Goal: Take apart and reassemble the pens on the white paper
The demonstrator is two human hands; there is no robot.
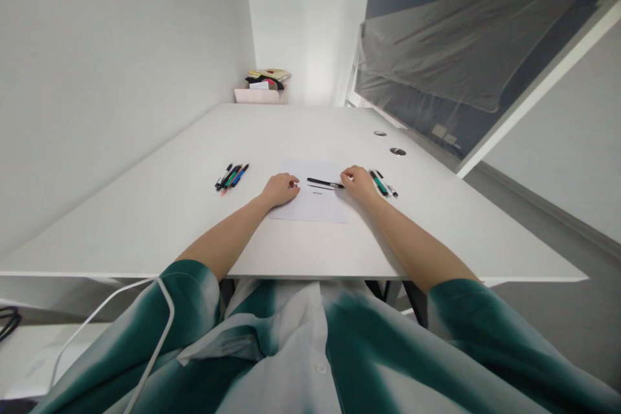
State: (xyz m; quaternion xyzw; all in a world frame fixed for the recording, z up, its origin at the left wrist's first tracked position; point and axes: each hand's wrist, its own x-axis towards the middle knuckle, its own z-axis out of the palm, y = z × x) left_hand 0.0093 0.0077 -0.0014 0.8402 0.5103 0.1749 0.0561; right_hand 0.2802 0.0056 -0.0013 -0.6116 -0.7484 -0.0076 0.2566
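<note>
The dark mark printed on the paper (313,204) below the black pen (324,182) is too small to read.

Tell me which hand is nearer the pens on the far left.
Left. The left hand rests on the paper's left edge, just right of those pens; the right hand sits across the paper, farther away.

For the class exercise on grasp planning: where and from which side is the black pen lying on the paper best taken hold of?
Probably at the bare middle of the barrel, from above. The black pen lies flat and crosswise on the paper, with the left hand beside one end and the right hand at the other, so only the middle is open. A thumb-and-finger pinch across the thin barrel seems to suit best.
</note>
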